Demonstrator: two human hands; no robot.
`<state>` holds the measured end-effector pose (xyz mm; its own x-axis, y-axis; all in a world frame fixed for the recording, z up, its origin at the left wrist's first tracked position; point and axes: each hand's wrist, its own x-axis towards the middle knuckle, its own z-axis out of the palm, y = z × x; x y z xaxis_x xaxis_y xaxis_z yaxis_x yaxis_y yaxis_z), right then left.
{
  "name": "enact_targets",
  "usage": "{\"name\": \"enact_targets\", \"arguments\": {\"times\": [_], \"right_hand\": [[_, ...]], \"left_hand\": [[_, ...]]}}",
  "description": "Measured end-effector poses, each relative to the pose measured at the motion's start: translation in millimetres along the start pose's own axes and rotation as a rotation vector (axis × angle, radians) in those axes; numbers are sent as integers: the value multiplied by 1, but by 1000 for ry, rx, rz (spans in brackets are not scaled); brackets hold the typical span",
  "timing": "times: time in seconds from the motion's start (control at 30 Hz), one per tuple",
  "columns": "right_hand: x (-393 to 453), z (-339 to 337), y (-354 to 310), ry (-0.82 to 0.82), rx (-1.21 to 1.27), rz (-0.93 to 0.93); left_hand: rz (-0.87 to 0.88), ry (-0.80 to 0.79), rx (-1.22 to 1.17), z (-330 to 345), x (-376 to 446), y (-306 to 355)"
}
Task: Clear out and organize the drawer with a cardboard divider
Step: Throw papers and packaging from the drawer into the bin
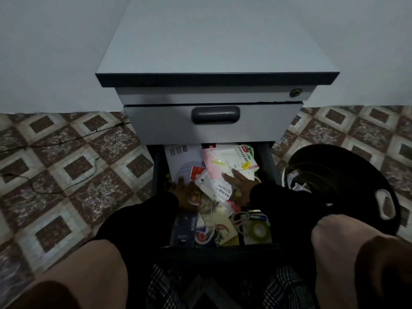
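Both hands reach into the cluttered drawer (156, 175) at frame centre. The right hand (239, 182) lies flat, fingers straight, on a packet (217, 188). The left hand (181, 188) seems pressed against papers (185, 159); its grip I cannot tell.

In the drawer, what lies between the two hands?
In the head view, a white packet printed "eco shop" lies tilted between the left hand and the right hand, atop the drawer clutter; a small red card sits just behind.

cabinet (211, 128): smooth matt | packets (225, 166): glossy plastic | floor (73, 166): patterned tile
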<state>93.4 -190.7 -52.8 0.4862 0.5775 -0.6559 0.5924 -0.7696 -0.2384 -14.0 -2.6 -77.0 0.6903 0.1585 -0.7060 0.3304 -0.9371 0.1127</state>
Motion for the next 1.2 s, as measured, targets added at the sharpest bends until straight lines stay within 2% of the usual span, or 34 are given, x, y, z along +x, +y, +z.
{"name": "enact_targets", "arguments": {"times": [0.1, 0.2, 0.3, 0.37, 0.43, 0.5, 0.53, 0.6, 0.67, 0.8, 0.87, 0.93, 1.03, 1.1, 1.2], "right_hand": [[-21, 6, -5, -77, -36, 21], [-41, 10, -12, -153, -166, 22], [-56, 14, -14, -186, -119, 16], [-65, 14, -13, -98, -56, 52], [-67, 8, -10, 60, 49, 136], [-60, 4, -4, 223, 187, 277], [-54, 6, 0, 248, 294, 363], [-50, 12, 2, 135, 616, 484], [-47, 19, 0, 63, 749, 475], [-43, 30, -10, 183, 750, 364], [-43, 30, -14, 215, 863, 316], [-43, 29, -14, 324, 924, 330], [-41, 29, -11, 421, 1027, 487], [-43, 30, -11, 411, 1176, 534], [-44, 31, -8, 373, 1368, 453]], "left_hand": [[53, -28, -9, -1, -25, 8], [138, -28, -133, -8, -43, 11], [117, 96, -327, -14, -56, 12], [17, 218, -306, -13, -59, 12], [-57, 297, -195, -9, -55, 12], [-63, 344, -196, -2, -47, 13], [-61, 341, -220, 1, -43, 15], [-39, 330, -245, 6, -41, 20], [9, 319, -326, 10, -39, 25], [38, 362, -576, 7, -42, 36], [55, 335, -684, 2, -46, 41], [87, 313, -780, 1, -50, 44], [86, 268, -841, 2, -49, 41], [63, 214, -909, -1, -51, 38], [23, 163, -1063, -2, -52, 27]]}}
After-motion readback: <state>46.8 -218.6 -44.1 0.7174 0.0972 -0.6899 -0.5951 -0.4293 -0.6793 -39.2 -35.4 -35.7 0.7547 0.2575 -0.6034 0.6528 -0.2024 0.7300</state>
